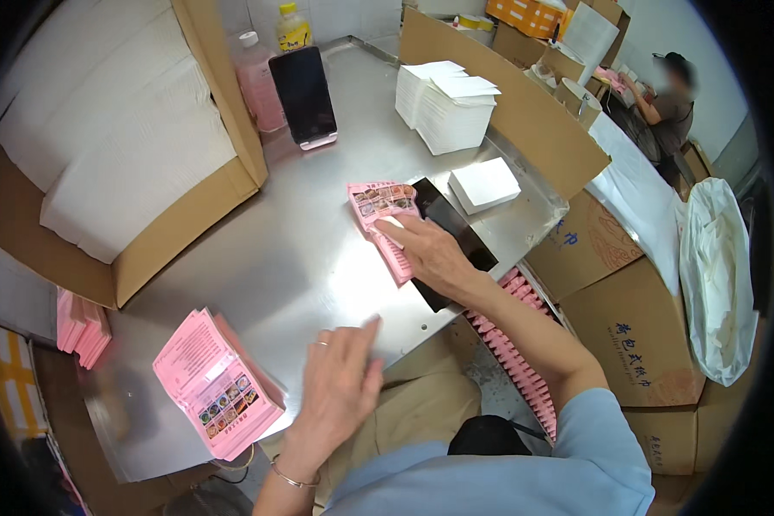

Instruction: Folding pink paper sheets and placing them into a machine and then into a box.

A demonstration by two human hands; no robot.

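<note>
On the metal table, a pink printed packet (373, 203) lies crumpled, partly over a black flat panel (469, 236). My right hand (430, 254) is closed over the packet's near side, with a small white piece (389, 224) at its fingertips. Its palm hides part of the packet. My left hand (337, 378) hovers above the table's near edge with nothing in it, its fingers slightly blurred and the thumb apart. To its left lies a stack of flat pink packets (219, 383). Beyond the panel sit a small white paper stack (484, 185) and a taller white stack (447, 107).
A cardboard box (189, 232) of white paper bundles stands at the left. A phone (304, 99) leans on a stand before two bottles (258, 82). A cardboard divider (507, 95) borders the right. Cartons (632, 335) stand beyond it; another person (671, 112) sits farther off.
</note>
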